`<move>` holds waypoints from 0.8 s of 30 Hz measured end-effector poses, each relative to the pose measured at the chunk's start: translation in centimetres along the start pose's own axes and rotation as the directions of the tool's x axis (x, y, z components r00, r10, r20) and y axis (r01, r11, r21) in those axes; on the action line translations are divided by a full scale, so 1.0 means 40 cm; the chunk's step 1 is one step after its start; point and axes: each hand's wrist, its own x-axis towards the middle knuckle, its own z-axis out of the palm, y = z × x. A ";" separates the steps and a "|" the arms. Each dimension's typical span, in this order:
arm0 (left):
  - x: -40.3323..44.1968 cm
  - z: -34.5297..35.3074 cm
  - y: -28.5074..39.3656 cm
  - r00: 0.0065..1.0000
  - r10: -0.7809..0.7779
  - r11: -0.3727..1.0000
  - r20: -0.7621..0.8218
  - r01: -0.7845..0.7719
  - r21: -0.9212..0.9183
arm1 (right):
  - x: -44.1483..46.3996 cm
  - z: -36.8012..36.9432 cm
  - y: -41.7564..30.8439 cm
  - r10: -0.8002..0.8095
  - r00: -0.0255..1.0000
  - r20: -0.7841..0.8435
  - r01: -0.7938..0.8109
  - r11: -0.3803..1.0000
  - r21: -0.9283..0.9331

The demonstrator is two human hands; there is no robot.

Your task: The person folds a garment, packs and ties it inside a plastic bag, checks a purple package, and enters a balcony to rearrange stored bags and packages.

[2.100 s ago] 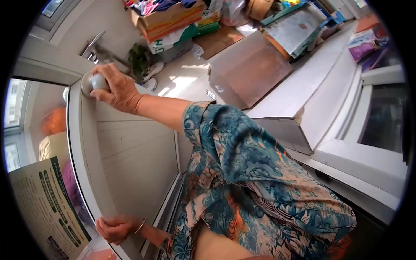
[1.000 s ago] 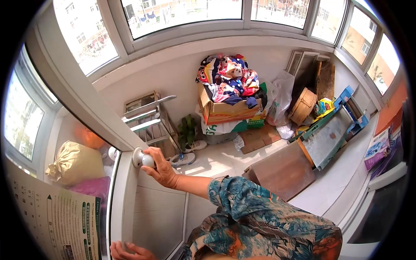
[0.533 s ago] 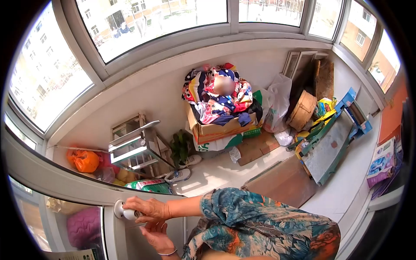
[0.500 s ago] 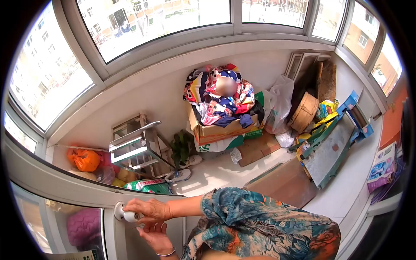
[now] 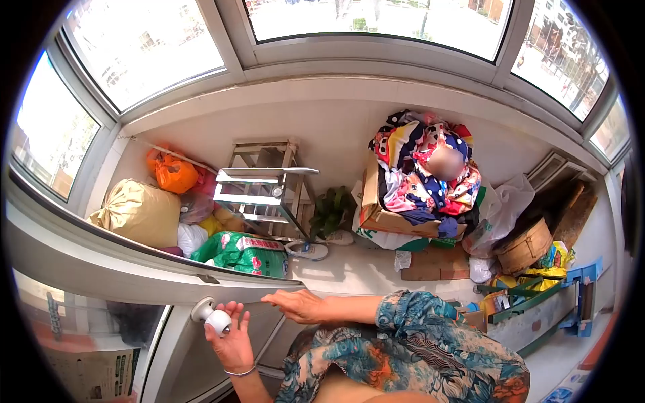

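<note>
A white round knob (image 5: 218, 322) sticks out from the edge of the white-framed door (image 5: 178, 342) at the lower left. My left hand (image 5: 232, 342), with a bracelet at the wrist, is cupped loosely round the knob, palm up, thumb and fingers on either side of it. To its right, my right hand (image 5: 299, 305) is off the knob, its fingers drawn together and the fingertips pointing left. What those fingers pinch, if anything, is too small to make out. The patterned sleeve (image 5: 430, 329) covers the upper part of my right arm.
Beyond the door are a beige sack (image 5: 138, 211), an orange bag (image 5: 176, 174), a green bag (image 5: 248, 254) and a metal step ladder (image 5: 259, 195). Shoes (image 5: 307, 250) lie near a plant (image 5: 330, 213). A cardboard box (image 5: 396, 221) holds clothes; a round wooden container (image 5: 524, 246) stands farther right.
The view has swung left. My right hand has come off the knob and moved right. My left hand, earlier below my right hand, is now at the knob.
</note>
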 end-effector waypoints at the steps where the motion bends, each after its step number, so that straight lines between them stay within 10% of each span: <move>1: 0.013 -0.007 0.010 0.999 -0.038 0.997 0.000 0.038 -0.071 | -0.019 -0.003 0.026 0.030 0.999 0.031 -0.030 0.999 -0.012; 13: 0.069 0.045 0.055 0.991 -0.131 0.902 0.035 0.134 -0.410 | -0.017 -0.006 0.070 0.200 0.918 0.343 -0.210 0.978 -0.010; 24: -0.117 0.113 0.008 0.958 -0.032 0.950 -0.286 -0.060 -0.307 | -0.007 -0.104 0.131 -0.056 0.678 0.733 0.062 0.998 0.019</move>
